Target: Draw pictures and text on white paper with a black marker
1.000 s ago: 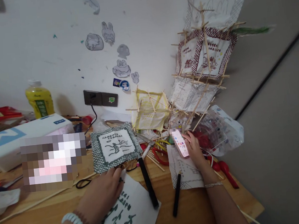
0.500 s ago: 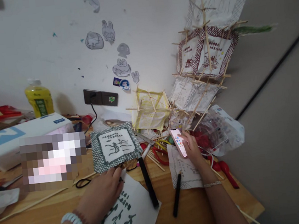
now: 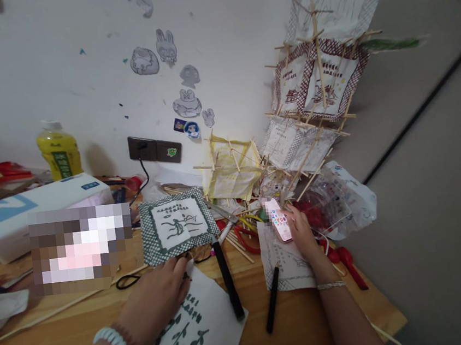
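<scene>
My left hand (image 3: 160, 289) lies palm down on a white sheet (image 3: 211, 306) with dark green brush drawings and writing. Its fingers rest on the sheet's upper edge, close to a square drawing (image 3: 178, 224) with a green lattice border. A light blue coil band circles that wrist. On the right, my right hand (image 3: 303, 233) has its fingers at the right edge of a lit phone (image 3: 280, 222) showing coloured icons; it does not wrap round the phone. Below the phone is a patterned paper (image 3: 284, 274). A black marker (image 3: 272, 300) and a black-handled knife (image 3: 227, 277) lie between my hands.
Scissors (image 3: 248, 239) and thin sticks lie behind the knife. A yellow paper lantern frame (image 3: 232, 167) and tall stick-and-paper panels (image 3: 320, 81) lean at the wall. Left are a tissue pack (image 3: 44, 203), a yellow bottle (image 3: 59, 152) and a blurred-out patch. Red items sit right.
My right hand's fingers have moved off the middle of the phone screen to its right edge, and the phone has shifted slightly right. My left hand has stayed in place.
</scene>
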A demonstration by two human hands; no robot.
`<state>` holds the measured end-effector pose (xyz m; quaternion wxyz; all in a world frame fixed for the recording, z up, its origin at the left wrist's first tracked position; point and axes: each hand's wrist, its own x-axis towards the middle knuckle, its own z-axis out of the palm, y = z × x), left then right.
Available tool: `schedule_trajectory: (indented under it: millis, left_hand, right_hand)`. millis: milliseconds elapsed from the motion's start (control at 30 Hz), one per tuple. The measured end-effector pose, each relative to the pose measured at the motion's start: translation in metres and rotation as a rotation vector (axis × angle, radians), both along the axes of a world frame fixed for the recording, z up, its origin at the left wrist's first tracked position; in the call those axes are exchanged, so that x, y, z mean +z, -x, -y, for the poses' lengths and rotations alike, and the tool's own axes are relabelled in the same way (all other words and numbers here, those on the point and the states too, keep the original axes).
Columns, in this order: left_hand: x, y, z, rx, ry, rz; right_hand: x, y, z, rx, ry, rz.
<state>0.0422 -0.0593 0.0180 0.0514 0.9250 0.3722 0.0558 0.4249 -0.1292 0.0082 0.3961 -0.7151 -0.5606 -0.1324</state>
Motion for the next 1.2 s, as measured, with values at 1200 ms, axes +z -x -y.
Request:
schedule_trajectory:
  millis: [1200]
  left_hand:
    - [0.001, -0.001, -0.001, -0.002, 0.004, -0.011]
  right_hand:
    - [0.004, -0.01, 0.007, -0.012, -0.088, -0.156]
